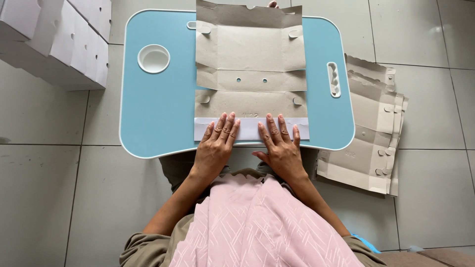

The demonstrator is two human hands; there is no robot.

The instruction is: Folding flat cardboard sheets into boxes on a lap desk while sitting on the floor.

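Neither grip is closed on anything: the left hand (216, 147) and the right hand (280, 146) both lie flat, palms down and fingers spread, on the near edge of a flat cardboard box blank (250, 74). They press on a narrow flap (250, 127) that is turned over toward the person so that its white face shows, while the other panels show their grey-brown side. Open palms side by side suit pressing a fold down along its whole width, and the hands sit near the middle of that strip.

The blank lies lengthwise on a light blue tabletop (153, 113), a small lap desk standing on the tiled floor (59, 188), and its far end reaches past the desk's far rim. Creases, small holes and curved tab cuts cross it.

A round white cup recess (153, 58) set into the desk, left of the blank, looks empty. A slotted white handle opening (334, 79) sits at the right.

On the floor to the right, just beside the desk, lies a stack of the same flat blanks (368, 128), within easy reach of the right hand. At the upper left stand white made-up boxes (59, 39), closed, so their contents cannot be seen.
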